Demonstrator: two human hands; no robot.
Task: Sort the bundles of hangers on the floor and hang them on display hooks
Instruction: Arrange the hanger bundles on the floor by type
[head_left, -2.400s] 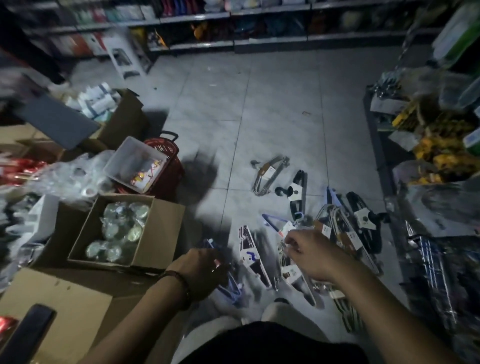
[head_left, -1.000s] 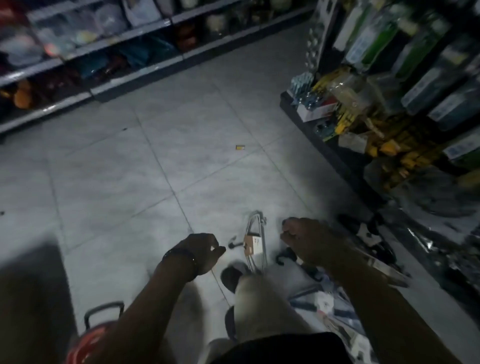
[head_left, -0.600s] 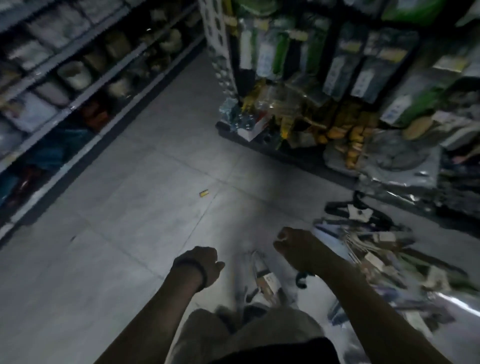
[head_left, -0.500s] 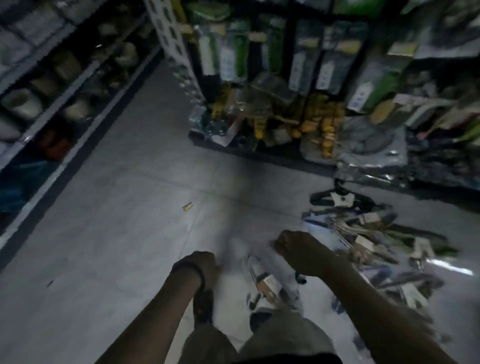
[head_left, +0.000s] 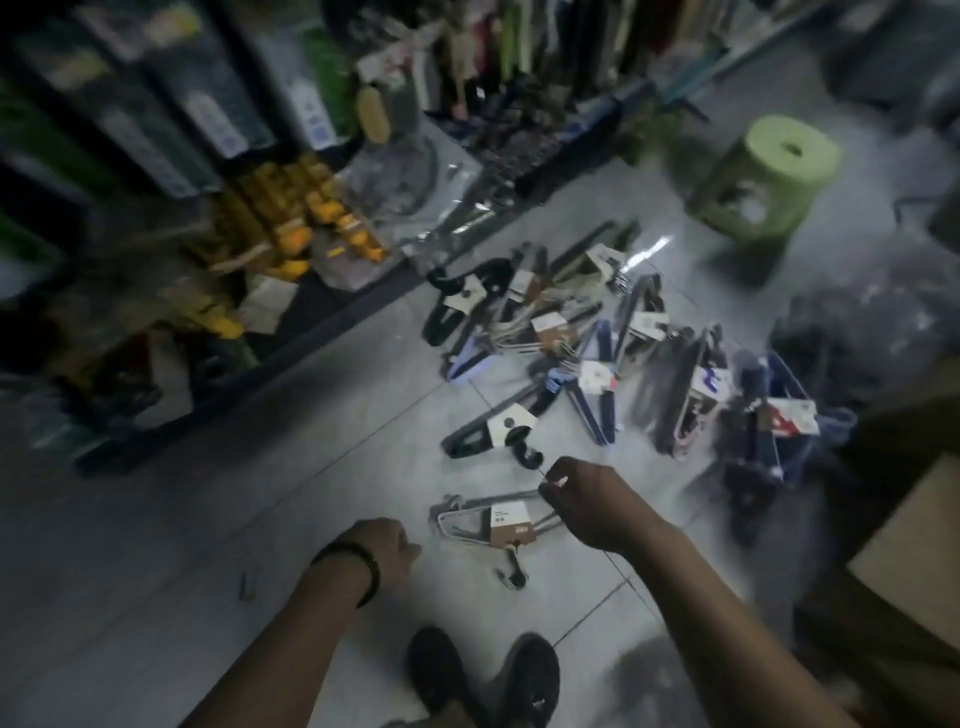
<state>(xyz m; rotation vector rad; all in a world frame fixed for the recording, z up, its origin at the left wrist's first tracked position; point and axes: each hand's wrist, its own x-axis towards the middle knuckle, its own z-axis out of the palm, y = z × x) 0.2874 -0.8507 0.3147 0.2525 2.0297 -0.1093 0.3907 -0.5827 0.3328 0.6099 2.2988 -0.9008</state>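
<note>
Head view: my right grip (head_left: 587, 499) hung over the right end of the wire bundle (head_left: 511, 522), fingertips pinched together. On the wire or on nothing, I couldn't tell. My left grip (head_left: 384, 545) was curled with its back to me, so I couldn't tell whether it held anything. The wire bundle lay flat on the floor (head_left: 311, 467), just ahead of my shoes (head_left: 483, 675).

The danger, as I judged it, was the black bundle (head_left: 506, 428). Its hook sat just beside my right knuckles, so lifting the wire bundle could snag it and drag it along. The pile (head_left: 597, 332) behind was overlapped and the light was dim, so I could easily mis-sort.

Against half a second before, my view had swung right. The pile sat ahead rather than off to the side, and a green stool (head_left: 769, 171) had come into sight. Both grips stayed low, with the wire bundle still between them.
</note>
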